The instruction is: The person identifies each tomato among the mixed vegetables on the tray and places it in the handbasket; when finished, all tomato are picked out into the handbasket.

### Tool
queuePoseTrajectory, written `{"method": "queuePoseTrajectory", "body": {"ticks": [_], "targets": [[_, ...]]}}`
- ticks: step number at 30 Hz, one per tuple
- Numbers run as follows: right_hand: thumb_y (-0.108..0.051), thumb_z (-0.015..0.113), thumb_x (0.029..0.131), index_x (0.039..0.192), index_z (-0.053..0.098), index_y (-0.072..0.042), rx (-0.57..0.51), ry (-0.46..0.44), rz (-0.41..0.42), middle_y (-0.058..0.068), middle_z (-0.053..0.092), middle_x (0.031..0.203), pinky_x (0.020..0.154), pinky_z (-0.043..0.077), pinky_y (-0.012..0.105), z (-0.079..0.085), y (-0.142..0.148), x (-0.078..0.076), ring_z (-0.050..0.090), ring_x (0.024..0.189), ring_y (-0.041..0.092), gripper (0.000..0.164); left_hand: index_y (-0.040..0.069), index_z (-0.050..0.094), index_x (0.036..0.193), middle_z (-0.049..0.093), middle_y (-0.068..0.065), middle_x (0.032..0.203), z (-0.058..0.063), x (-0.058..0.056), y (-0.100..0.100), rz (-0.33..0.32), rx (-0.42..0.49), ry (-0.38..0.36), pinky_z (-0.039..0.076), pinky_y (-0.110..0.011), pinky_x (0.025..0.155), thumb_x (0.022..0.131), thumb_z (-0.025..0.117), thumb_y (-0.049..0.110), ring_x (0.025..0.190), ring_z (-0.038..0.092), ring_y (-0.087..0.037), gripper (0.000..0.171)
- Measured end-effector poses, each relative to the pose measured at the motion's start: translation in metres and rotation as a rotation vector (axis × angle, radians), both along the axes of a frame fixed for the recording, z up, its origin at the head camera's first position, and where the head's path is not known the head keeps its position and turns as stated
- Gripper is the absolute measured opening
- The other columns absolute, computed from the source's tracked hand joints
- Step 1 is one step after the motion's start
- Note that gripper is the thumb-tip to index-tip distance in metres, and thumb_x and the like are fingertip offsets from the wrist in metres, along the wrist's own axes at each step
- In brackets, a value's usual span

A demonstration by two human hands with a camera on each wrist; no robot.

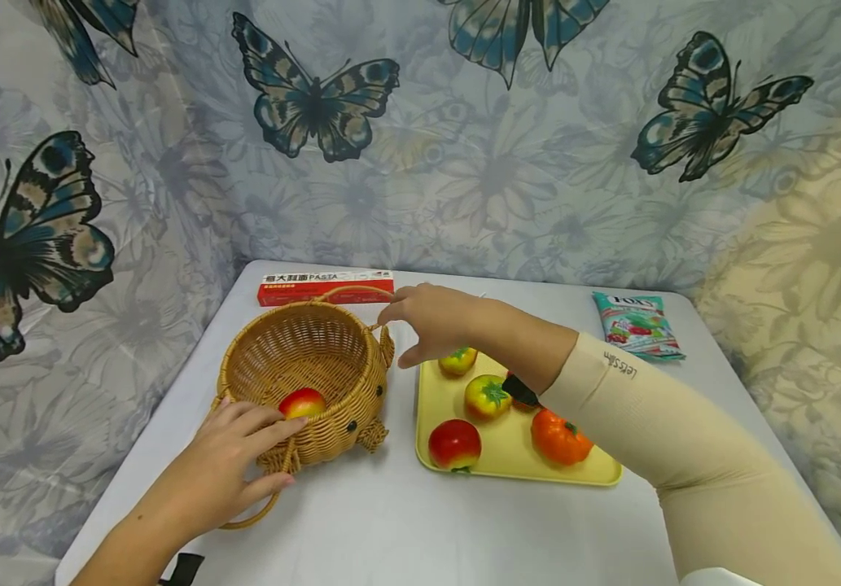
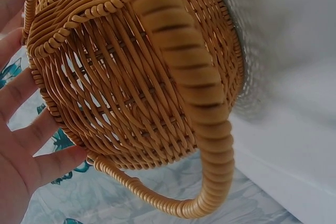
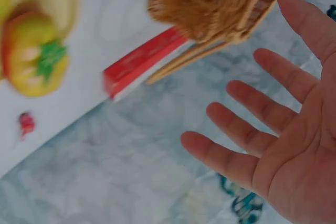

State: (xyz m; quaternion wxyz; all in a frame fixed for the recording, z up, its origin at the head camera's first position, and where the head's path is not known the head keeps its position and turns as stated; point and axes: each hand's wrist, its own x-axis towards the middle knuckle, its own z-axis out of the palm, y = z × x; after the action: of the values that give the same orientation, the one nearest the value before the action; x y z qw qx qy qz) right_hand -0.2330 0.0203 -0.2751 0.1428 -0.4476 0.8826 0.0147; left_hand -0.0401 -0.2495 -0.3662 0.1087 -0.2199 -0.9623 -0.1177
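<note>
A brown wicker basket (image 1: 339, 427), with a looped handle on each side and an animal face on its front, stands on the left of the table. Inside it lies a red-and-yellow fruit (image 1: 303, 402). My left hand (image 1: 225, 460) rests its outstretched fingers on the near rim; the left wrist view shows these fingertips touching the wicker (image 2: 126, 93) beside the near handle. At the basket's far right side is my right hand (image 1: 438, 317), fingers spread. In the right wrist view its palm (image 3: 304, 166) is bare and the fingers are apart from the basket (image 3: 210, 3).
Right of the basket, a yellow tray (image 1: 431, 399) bears a red apple (image 1: 454, 445), yellow-green tomato-like fruits (image 1: 488, 397) and an orange pumpkin-like one (image 1: 562, 437). Behind stands a red pasta box (image 1: 288, 291). A green candy bag (image 1: 638, 325) lies at the back right.
</note>
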Motion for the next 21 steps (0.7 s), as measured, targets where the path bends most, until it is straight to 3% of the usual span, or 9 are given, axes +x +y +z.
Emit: {"method": "queuePoseTrajectory", "body": {"ticks": [11, 21], "targets": [[-0.039, 0.074, 0.08, 0.135, 0.052, -0.024, 0.11, -0.087, -0.174, 0.007, 0.05, 0.136, 0.106, 0.041, 0.049, -0.044, 0.039, -0.031, 0.051, 0.121, 0.026, 0.061, 0.035, 0.057, 0.129, 0.058, 0.01, 0.113, 0.0, 0.0, 0.0, -0.008, 0.002, 0.032, 0.033, -0.066, 0.1, 0.069, 0.08, 0.046, 0.108, 0.051, -0.017, 0.065], [-0.034, 0.075, 0.08, 0.135, 0.052, -0.022, 0.157, -0.148, -0.238, 0.008, 0.05, 0.132, 0.103, 0.045, 0.041, -0.076, 0.056, -0.047, 0.052, 0.112, 0.023, 0.062, 0.037, 0.056, 0.13, 0.057, 0.011, 0.114, 0.0, 0.001, 0.001, -0.001, -0.006, 0.011, 0.033, -0.065, 0.101, 0.07, 0.079, 0.047, 0.109, 0.049, -0.015, 0.065]]}}
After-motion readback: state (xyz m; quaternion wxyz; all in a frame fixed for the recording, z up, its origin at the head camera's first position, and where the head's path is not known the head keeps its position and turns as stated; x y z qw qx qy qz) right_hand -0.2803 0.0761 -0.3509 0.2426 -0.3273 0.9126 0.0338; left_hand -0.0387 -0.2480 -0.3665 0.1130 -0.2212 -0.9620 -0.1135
